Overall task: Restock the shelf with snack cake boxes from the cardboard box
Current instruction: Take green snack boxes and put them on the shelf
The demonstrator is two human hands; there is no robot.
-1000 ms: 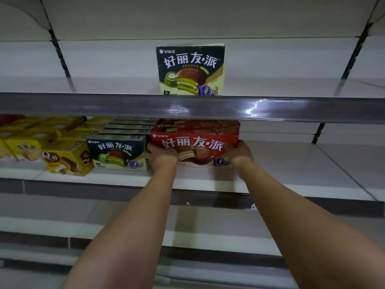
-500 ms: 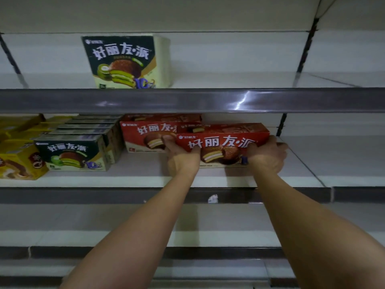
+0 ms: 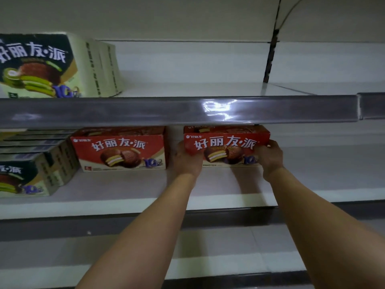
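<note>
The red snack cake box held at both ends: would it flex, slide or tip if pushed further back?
The red snack cake box looks like stiff carton, edges straight under the left hand and right hand. Low and wide, it probably slides on the smooth shelf rather than tipping.

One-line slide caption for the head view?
Both hands, left hand and right hand, hold a red snack cake box on the shelf.

Arms: two bare forearms, entering from 6 o'clock and reaching toward 12 o'clock; no sleeves in view.
Left hand (image 3: 188, 162): bare, no glove, ring or watch showing.
Right hand (image 3: 270, 158): bare, no glove; wrist bare, no band or watch.
</note>
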